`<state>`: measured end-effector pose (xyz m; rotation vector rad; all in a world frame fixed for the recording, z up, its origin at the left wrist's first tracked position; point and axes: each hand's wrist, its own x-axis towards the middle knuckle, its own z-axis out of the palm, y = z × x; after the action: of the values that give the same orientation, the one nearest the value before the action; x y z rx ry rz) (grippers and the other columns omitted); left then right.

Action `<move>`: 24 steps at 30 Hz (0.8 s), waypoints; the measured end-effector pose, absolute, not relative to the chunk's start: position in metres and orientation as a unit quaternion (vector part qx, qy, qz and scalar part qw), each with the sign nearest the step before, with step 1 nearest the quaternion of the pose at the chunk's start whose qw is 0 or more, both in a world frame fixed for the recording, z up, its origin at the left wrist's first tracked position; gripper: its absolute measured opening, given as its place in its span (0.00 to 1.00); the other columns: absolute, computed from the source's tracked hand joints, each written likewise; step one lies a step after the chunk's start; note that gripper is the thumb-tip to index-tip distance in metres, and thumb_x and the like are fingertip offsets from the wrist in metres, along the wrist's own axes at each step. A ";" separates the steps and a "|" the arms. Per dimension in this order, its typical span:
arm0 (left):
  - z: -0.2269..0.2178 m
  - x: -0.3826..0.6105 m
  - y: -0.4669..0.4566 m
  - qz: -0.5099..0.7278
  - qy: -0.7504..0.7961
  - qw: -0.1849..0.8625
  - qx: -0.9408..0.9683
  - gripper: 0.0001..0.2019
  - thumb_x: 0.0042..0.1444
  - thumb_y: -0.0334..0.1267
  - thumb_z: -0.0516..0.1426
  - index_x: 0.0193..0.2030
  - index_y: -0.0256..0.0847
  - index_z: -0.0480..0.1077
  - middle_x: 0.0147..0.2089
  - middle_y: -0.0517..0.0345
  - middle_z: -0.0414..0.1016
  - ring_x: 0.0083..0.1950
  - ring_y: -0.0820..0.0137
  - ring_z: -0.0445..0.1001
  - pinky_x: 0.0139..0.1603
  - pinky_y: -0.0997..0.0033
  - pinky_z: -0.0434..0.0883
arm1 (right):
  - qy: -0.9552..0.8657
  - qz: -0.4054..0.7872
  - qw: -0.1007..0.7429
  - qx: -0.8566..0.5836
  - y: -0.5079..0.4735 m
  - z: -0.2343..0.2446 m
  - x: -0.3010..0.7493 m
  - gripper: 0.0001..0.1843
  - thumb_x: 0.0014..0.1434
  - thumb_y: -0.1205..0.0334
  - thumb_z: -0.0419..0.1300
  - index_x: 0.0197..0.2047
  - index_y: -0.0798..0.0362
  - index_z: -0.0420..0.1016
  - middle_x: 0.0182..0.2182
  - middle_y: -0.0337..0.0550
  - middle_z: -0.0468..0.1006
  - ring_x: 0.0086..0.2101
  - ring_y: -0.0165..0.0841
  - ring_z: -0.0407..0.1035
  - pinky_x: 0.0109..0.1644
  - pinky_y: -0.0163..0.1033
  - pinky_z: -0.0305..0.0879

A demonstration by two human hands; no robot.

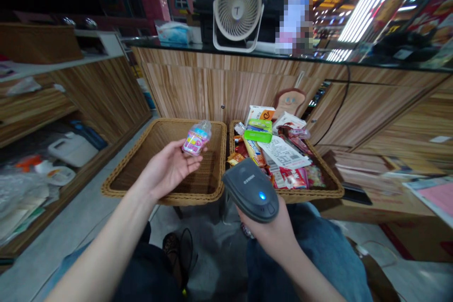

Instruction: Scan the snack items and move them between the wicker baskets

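Note:
My left hand (169,168) is held palm up over the left wicker basket (116,175), which has nothing in it. Its fingertips pinch a small pink and blue packet (196,138) in clear wrap. My right hand (271,226) grips a dark grey barcode scanner (251,188) with a blue light lit on top; it hovers at the near edge of the right wicker basket (320,192). That basket holds several snack packets, a green box (258,130) and a paper receipt (283,152).
A wooden counter (219,80) rises behind the baskets, with a white desk fan (238,12) on top. Wooden shelves (42,118) with bags and containers run along the left. Stacked boxes and papers (399,184) stand at the right. My knees in jeans are below.

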<state>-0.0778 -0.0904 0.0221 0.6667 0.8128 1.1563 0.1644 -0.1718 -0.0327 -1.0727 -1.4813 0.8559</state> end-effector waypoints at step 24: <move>0.004 -0.065 -0.094 0.523 0.375 0.731 0.228 0.26 0.76 0.44 0.46 0.42 0.24 0.77 0.28 0.56 0.69 0.22 0.80 0.64 0.19 0.82 0.65 | -0.732 0.300 0.459 -0.403 -0.171 -0.024 0.151 0.03 0.56 0.66 0.65 0.34 0.52 0.75 0.30 0.43 0.82 0.30 0.36 0.76 0.35 0.36 0.69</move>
<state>-0.0645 -0.0936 0.0038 0.5025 0.8251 1.1502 0.1513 -0.1712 -0.0237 -0.9929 -1.8029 0.7389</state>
